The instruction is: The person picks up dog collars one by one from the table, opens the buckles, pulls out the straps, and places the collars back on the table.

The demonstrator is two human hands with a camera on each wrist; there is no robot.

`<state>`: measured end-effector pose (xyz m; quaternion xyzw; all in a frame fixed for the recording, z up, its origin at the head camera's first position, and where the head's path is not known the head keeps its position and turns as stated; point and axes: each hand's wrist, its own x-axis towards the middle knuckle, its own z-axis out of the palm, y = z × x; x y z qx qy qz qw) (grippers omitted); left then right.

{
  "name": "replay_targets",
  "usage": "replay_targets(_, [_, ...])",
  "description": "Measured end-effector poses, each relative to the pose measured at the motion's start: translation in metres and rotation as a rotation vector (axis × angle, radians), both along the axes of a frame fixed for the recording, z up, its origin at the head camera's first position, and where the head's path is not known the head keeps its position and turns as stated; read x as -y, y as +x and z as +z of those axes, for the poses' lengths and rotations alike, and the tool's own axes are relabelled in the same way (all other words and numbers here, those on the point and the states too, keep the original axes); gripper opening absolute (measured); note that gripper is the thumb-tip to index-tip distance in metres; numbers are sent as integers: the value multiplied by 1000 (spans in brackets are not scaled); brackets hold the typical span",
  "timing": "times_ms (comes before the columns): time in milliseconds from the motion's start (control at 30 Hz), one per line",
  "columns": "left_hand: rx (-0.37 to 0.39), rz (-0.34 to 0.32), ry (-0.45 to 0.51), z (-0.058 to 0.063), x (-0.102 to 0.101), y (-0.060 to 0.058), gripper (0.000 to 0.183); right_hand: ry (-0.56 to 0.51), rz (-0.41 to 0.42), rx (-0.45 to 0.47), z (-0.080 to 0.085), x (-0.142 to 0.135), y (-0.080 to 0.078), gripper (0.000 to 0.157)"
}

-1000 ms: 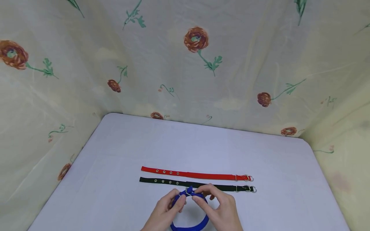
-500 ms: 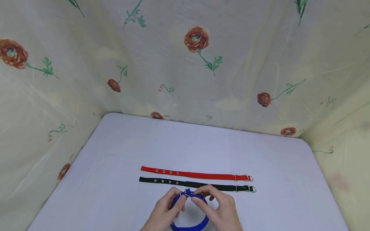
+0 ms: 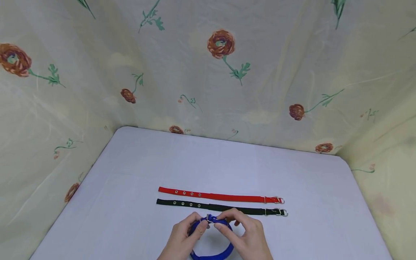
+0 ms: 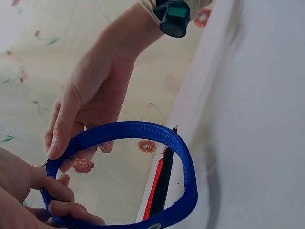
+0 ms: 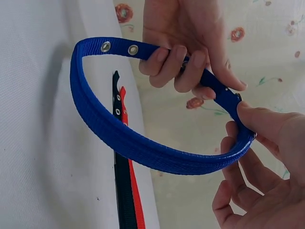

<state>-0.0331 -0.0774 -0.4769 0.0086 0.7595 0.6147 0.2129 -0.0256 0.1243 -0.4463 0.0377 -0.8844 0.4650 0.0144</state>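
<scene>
A blue collar [image 3: 212, 257], bent into a ring, is held up between both hands above the near part of the table. My left hand [image 3: 183, 233] grips its band just left of the metal buckle [image 3: 208, 217]. In the right wrist view, the curled left fingers wrap the band beside several metal eyelets [image 5: 133, 50]. With thumb and fingertips, my right hand [image 3: 249, 231] pinches the collar just right of the buckle. The fingers partly hide the buckle and strap end.
Beyond the hands, a red collar [image 3: 227, 197] and a black collar [image 3: 224, 208] lie stretched out side by side on the white table [image 3: 136, 162]. Floral cloth [image 3: 260, 72] surrounds the table at the back and sides.
The blue strap end that stuck up at the buckle now lies lower and flatter. The collar and left hand have shifted slightly left; the right hand keeps its pinch.
</scene>
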Motion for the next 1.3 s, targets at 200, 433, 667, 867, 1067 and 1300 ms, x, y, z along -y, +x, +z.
replay_targets(200, [46,62,-33,0,-2,0,49,-16,-8,-16,1,0,3,19])
replay_targets(433, [61,36,-26,1,-2,1,47,2,-11,-12,0,-2,1,23])
replay_targets(667, [15,8,20,-1,0,0,36,-4,11,6,1,-3,0,25])
replay_targets(867, [-14,6,-22,2,0,1,36,-13,26,6,1,-4,0,23])
replay_targets(1067, [-2,58,-62,6,-1,0,44,-13,30,-31,-1,-3,1,21])
replay_targets(1300, [63,65,-7,5,1,-1,51,-34,10,-30,-1,-1,3,22])
